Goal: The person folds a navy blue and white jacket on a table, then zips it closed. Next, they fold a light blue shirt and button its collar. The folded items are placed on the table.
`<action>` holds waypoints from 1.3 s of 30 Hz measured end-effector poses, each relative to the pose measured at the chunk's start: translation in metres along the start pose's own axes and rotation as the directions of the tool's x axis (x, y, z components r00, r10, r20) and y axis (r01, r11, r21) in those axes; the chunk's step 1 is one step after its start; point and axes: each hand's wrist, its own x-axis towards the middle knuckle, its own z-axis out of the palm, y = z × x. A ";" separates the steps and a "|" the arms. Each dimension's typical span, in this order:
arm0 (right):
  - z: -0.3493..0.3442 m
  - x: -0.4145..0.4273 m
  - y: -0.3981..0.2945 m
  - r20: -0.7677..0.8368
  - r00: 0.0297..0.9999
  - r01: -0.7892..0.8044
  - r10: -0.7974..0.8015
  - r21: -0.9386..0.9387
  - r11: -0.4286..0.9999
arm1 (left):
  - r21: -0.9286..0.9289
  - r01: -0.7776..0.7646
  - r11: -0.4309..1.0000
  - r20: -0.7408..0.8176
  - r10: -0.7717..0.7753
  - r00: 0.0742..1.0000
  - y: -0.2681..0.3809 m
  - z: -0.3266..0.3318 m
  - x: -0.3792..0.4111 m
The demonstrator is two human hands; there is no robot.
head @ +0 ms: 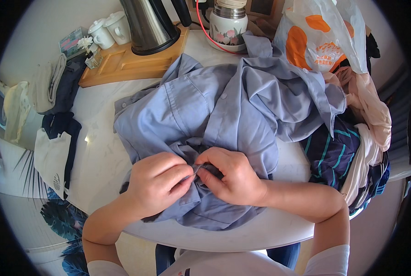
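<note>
A blue-grey button-up shirt (191, 103) lies crumpled across the white table (98, 148), its buttoned front strip and collar turned to the right. My left hand (162, 181) pinches a small fold of the shirt's cloth between thumb and fingers. Right beside it, my right hand (231, 177) grips the same bit of fabric with thumb and forefinger. The fingertips of both hands nearly meet at the fold. What exactly lies between them is partly hidden by the fingers.
A steel electric kettle (153, 27) and lidded white cups (102, 34) stand on a wooden tray (122, 65). Behind the shirt is a flowered jar (228, 27). Folded clothes (53, 158) lie left; a plastic bag (319, 38) and piled garments (333, 155) crowd the right.
</note>
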 end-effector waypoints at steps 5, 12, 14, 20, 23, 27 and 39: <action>0.001 0.000 0.000 -0.010 1.000 0.005 -0.005 -0.005 1.000 | 0.020 -0.017 1.000 0.005 0.017 1.000 -0.002 0.002 -0.001; -0.005 0.006 0.001 -0.019 0.989 0.145 -0.146 -0.007 0.989 | -0.144 0.190 0.971 0.070 -0.181 0.981 0.000 -0.002 0.000; -0.010 0.008 -0.007 0.031 0.994 0.105 -0.105 -0.003 0.994 | -0.163 0.247 0.955 0.049 -0.242 0.969 0.002 -0.004 0.001; -0.024 0.021 -0.007 0.155 0.954 0.290 -0.257 -0.267 0.919 | -0.277 0.135 0.951 0.287 -0.053 0.957 -0.002 -0.047 0.005; -0.031 0.033 -0.014 0.179 0.896 0.441 -0.405 -0.258 0.860 | -0.397 0.166 0.903 0.543 0.085 0.836 -0.009 -0.057 0.007; -0.041 0.035 -0.010 0.397 0.836 0.444 -0.378 -0.088 0.892 | -0.445 0.362 0.819 0.781 0.157 0.604 -0.017 -0.063 0.007; -0.039 0.030 0.001 0.590 0.778 0.376 -0.216 -0.162 0.912 | -0.076 0.374 0.925 0.444 -0.304 0.843 -0.007 -0.019 -0.001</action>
